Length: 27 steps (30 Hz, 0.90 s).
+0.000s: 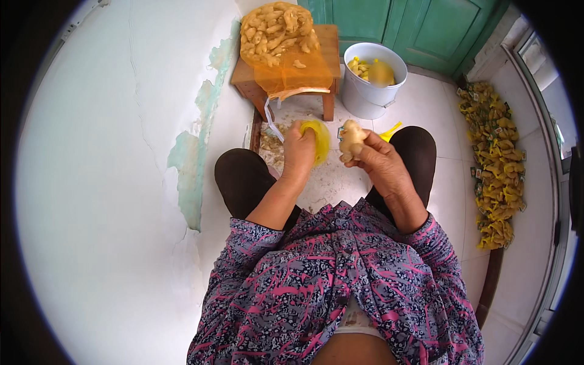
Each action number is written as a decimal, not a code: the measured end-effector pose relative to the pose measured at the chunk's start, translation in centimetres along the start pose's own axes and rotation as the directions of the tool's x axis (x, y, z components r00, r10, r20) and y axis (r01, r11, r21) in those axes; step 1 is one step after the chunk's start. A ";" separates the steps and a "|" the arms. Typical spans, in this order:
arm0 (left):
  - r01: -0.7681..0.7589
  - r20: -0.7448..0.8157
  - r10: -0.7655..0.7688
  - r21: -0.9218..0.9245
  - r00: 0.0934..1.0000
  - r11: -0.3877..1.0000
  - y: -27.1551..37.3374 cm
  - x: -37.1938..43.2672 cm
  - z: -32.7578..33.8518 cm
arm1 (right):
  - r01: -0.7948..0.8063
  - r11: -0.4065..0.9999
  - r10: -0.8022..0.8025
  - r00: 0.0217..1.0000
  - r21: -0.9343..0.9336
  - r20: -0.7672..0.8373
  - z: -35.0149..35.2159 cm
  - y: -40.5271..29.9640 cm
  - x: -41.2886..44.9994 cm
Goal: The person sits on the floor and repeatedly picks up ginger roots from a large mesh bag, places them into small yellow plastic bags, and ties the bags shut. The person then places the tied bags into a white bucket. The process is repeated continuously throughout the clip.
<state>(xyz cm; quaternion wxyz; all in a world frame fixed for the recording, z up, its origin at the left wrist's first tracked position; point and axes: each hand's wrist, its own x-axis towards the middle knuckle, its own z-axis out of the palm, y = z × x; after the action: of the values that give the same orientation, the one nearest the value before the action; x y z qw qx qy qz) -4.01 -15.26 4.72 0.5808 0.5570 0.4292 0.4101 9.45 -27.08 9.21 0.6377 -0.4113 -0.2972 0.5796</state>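
Observation:
My left hand point(301, 148) grips a yellow mesh bag point(322, 143), bunched in a ring around the fingers. To its right, a piece of ginger root point(351, 140) is pinched between the thumb and fingers of my right hand point(378, 157). The ginger and the bag are apart, both held above the floor between my knees. Something yellow point(390, 132) shows just beyond my right hand, partly hidden by it and my knee. A small printed tag point(341, 132) is partly visible behind the ginger.
A large orange mesh sack of ginger point(278, 34) lies on a wooden stool point(326, 41). Beside it stands a white bucket point(365, 98) holding ginger in yellow mesh. Many tagged yellow-mesh ginger bundles point(497, 159) line the right wall. A green door point(433, 32) closes the far side.

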 end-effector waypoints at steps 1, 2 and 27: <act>-0.051 -0.007 0.051 0.072 0.999 0.996 -0.3 0.2 0.1 | -0.033 0.999 0.034 0.998 -0.011 0.054 0.1 0.9 0.1; -0.067 -0.013 0.069 0.089 0.998 0.994 -0.3 0.2 0.2 | 0.004 0.993 -0.004 1.000 -0.114 0.005 0.4 1.8 0.2; -0.023 0.245 -0.076 0.376 0.967 0.926 -0.7 -0.4 1.3 | 0.145 0.155 0.044 0.987 -0.977 0.153 -2.7 1.9 3.8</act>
<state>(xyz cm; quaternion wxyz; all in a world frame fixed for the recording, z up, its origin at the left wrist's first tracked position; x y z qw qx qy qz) -2.87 -16.03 4.01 0.5191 0.7000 0.4292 0.2373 11.36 -23.84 5.85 0.2131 -0.6731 -0.6610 0.2541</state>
